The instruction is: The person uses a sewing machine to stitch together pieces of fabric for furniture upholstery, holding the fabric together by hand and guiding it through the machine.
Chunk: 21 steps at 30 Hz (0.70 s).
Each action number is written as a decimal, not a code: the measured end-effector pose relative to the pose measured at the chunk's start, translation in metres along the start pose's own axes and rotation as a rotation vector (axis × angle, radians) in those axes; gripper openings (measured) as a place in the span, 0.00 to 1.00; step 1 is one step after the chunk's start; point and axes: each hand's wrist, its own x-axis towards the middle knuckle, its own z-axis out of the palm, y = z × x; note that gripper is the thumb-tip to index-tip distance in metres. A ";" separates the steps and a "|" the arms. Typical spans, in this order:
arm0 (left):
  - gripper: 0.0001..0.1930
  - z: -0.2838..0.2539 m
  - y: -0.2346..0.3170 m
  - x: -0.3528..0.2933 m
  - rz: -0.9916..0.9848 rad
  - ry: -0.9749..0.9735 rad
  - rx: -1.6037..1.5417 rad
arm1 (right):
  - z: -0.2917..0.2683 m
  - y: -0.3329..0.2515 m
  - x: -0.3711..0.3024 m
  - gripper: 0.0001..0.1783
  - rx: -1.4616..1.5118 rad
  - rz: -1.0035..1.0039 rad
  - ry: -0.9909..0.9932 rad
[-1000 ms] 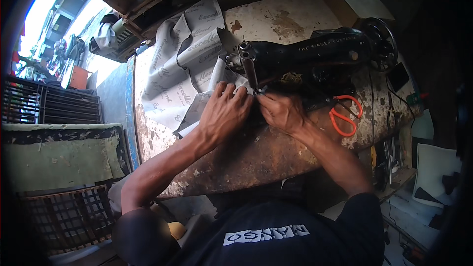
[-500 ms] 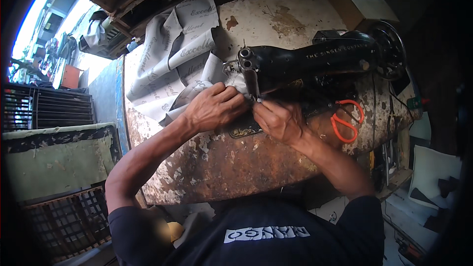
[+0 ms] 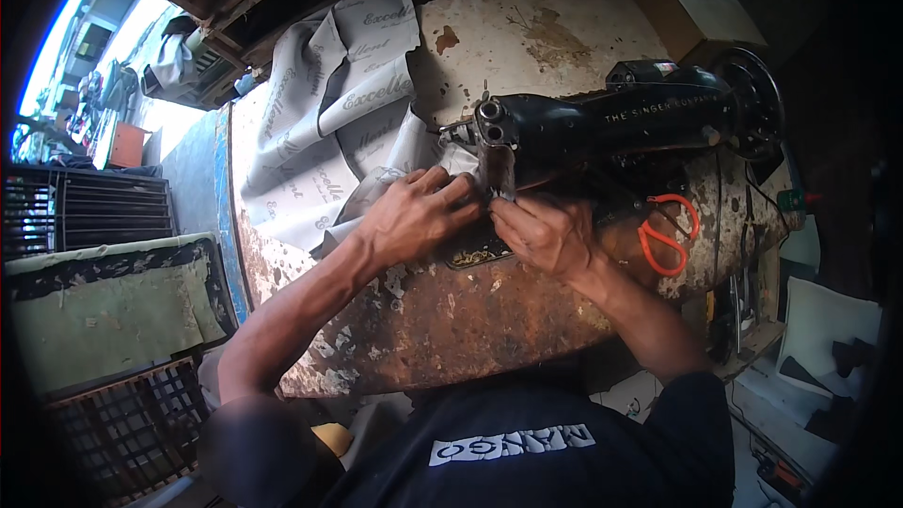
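Note:
A black sewing machine [image 3: 611, 122] stands on the worn table, its needle end between my two hands. Grey printed fabric [image 3: 324, 132] lies in loose folds to the left, and its near part runs under my fingers toward the needle area. My left hand [image 3: 419, 216] is closed on that fabric, just left of the needle end, fingers bent. Close by on the right, my right hand [image 3: 546, 233] makes a pinch beside the presser foot area. What its fingertips hold is hidden. The needle itself cannot be made out.
Orange-handled scissors [image 3: 670, 235] lie right of my right hand, their blades partly under the machine arm. A cardboard box [image 3: 691, 5] sits at the far right. The table's [image 3: 451, 339] curved front edge runs near my body. A green bottle [image 3: 795, 198] stands at the right edge.
The whole view has shifted slightly, with the machine now a little farther right and lower. Both hands stay at the needle end, fingers still closed; my left elbow has shifted slightly.

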 end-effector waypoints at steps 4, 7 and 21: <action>0.17 0.002 0.018 -0.001 -0.110 0.019 -0.030 | -0.004 0.003 0.000 0.11 -0.009 0.005 -0.061; 0.17 0.001 0.024 0.001 -0.172 0.018 -0.038 | -0.001 0.002 -0.003 0.12 0.004 0.020 -0.041; 0.12 0.002 0.044 0.011 -0.332 0.080 -0.126 | -0.004 0.008 -0.004 0.11 0.014 0.060 -0.012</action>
